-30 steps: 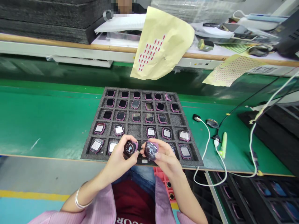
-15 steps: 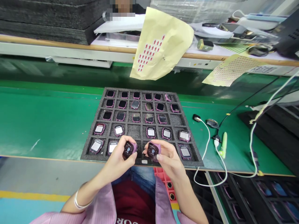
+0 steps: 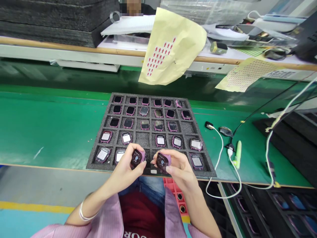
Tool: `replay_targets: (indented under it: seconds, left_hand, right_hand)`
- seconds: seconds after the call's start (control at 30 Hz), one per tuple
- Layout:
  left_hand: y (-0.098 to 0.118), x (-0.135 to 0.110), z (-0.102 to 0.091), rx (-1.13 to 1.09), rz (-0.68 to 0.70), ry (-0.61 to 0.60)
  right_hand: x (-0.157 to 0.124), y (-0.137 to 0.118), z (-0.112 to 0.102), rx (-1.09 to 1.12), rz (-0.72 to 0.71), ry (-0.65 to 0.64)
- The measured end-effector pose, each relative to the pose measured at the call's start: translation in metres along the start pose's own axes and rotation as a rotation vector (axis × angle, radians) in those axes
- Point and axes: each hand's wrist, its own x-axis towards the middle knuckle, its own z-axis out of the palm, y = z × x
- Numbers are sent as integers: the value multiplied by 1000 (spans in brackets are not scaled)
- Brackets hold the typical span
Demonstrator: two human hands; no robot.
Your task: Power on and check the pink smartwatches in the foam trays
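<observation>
Between the thumb and fingers of my left hand (image 3: 127, 167) is a purple smartwatch case (image 3: 136, 158), its dark screen lit with a small blue figure. My right hand (image 3: 179, 168) grips a second purple smartwatch (image 3: 162, 162), whose screen shows a similar figure. Both are strapless and tilted, held a little apart over the front edge of a dark grey foam tray (image 3: 151, 94). Strapless purple watches fill most of the tray's compartments. Those in the back rows have dark screens, while a front-row watch (image 3: 102, 154) shows a white screen. My hands hide part of the front row.
The tray lies on a green bench (image 3: 49, 129). To its right are a white charging cable (image 3: 221, 148), a light green pen-like tool (image 3: 238, 153) and a small black watch (image 3: 209, 125). Yellow sticker sheets (image 3: 183, 49) hang from the shelf above. Black foam blocks (image 3: 49, 26) are stacked at upper left.
Both hands keep hold of their watches in almost the same pose. The whole view has shifted very slightly.
</observation>
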Motion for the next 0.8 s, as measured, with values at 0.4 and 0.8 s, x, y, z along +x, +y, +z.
replay_targets:
  seconds: [0.4, 0.8]
  left_hand:
    - [-6, -1, -1, -27, -33, 0]
    - [3, -4, -2, -187, -32, 42]
  right_hand:
    - [-3, -3, 5, -50, -53, 21]
    - [-8, -5, 4, -59, -64, -11]
